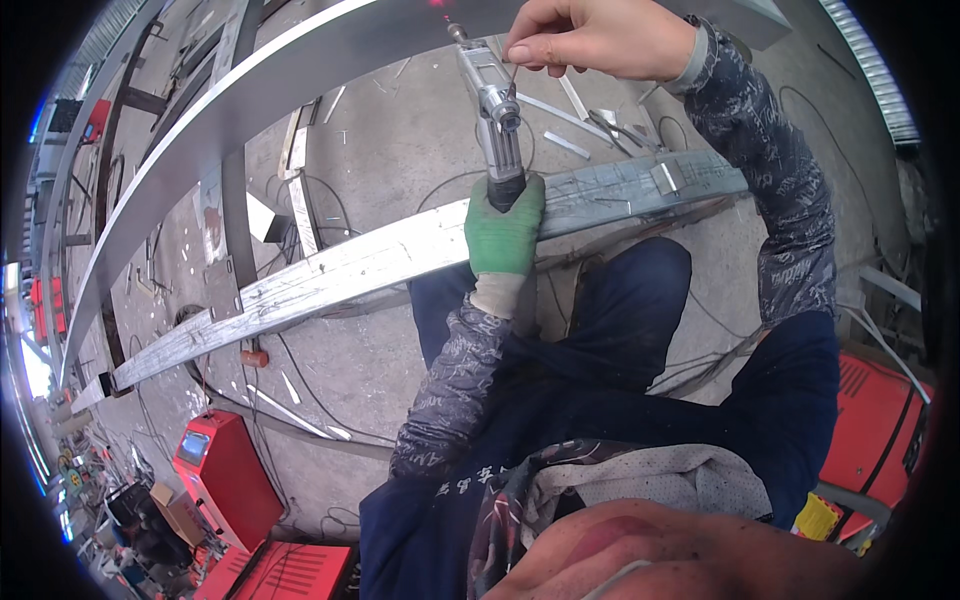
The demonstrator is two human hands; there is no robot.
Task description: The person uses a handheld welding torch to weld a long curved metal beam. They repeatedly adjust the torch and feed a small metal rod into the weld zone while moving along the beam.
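My left hand (pixel 505 232), in a green glove, grips the dark handle of a silvery welding torch (pixel 493 110) that points up at a long grey steel beam (pixel 290 75). My bare right hand (pixel 590 38) is at the top of the view, its fingers pinched on a thin wire or rod near the torch's tip. A second long steel bar (pixel 340 265), scratched and shiny, runs across just under my left hand. Both arms wear patterned dark sleeves.
Red welding machines stand at lower left (pixel 225 475) and at right (pixel 875 420). Cables and metal offcuts (pixel 565 142) lie on the concrete floor. A dark steel upright (pixel 232 215) joins the two beams. My legs, in dark blue trousers (pixel 620 310), are below.
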